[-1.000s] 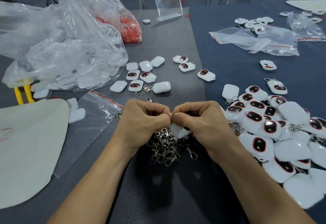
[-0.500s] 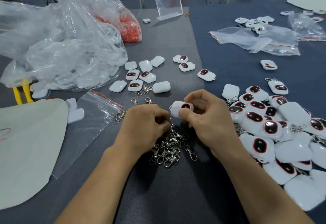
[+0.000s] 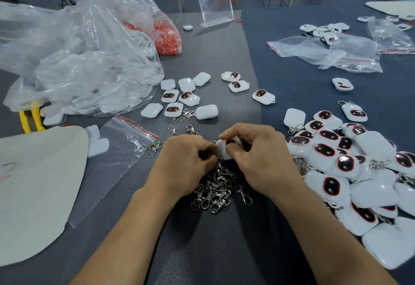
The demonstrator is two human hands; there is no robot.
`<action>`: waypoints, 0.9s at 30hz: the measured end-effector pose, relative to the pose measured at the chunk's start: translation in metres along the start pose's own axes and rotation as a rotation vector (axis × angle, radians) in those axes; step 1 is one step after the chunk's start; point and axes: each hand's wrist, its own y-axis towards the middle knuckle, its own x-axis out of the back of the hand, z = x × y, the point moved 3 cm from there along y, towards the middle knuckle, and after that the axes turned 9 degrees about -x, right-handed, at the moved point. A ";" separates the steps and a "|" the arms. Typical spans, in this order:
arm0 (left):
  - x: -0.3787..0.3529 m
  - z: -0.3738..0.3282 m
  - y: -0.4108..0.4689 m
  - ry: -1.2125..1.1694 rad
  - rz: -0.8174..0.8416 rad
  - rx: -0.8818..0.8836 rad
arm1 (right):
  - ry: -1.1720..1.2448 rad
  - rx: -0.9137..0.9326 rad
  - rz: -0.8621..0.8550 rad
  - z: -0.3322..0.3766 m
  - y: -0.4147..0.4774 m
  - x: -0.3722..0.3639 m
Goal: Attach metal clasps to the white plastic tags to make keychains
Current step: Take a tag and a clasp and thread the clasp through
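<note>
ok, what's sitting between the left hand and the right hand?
Head view: one white tag, pinched by the right hand. The left hand meets its left edge, apparently pinching a clasp that hangs toward the clasp pile.

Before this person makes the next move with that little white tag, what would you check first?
1. White tag gripped by the right hand: ok.
2. Pile of clasps close under the hands: ok.
3. One of them pinched in the left hand: cannot tell, curled fingers hide it.
4. It is joined to the tag: cannot tell.
5. Loose tags waiting beyond the hands: ok.
</note>
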 end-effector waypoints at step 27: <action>0.006 -0.005 -0.005 -0.234 -0.185 0.123 | 0.364 -0.230 -0.045 -0.014 0.006 -0.001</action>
